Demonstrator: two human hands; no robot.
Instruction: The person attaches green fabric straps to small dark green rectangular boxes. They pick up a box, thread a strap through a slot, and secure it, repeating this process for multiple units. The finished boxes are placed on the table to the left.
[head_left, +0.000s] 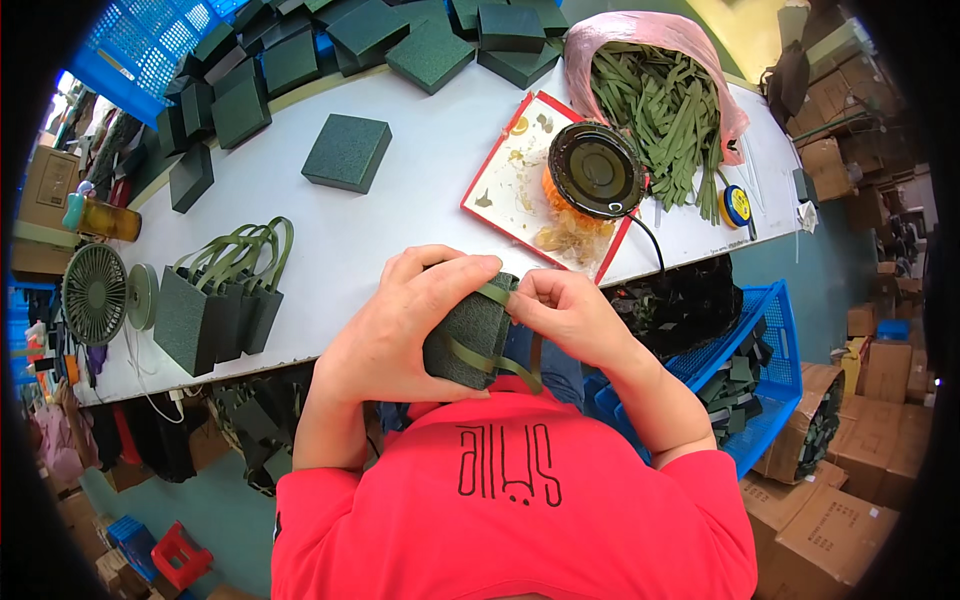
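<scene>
The dark green bag (470,330) sits in our hands just off the near edge of the white table (400,215), above our red shirt (510,500). In the head view, our left hand (405,325) wraps it from the left: the fingers are curled around the top and the thumb lies under its lower edge, so the hand is closed on the bag. Our right hand (565,315) is at the bag's upper right corner, its fingertips pinched narrowly on the olive ribbon handle (500,355), which runs down across the bag's face and loops below it. Both forearms come up from the lower edge and meet at the bag, wrists bent inward. The bag's long axis runs roughly up and down in the picture, tilted slightly to the right at the top; we cannot tell which end is the opening.

On the table, left of the bag, stand finished green bags with handles (215,300). Beyond the bag lies a red-edged tray (510,185) with a black-lidded cup (595,170), and further off a pink sack of green ribbons (655,95). A green box (347,152) lies beyond and to the left.
</scene>
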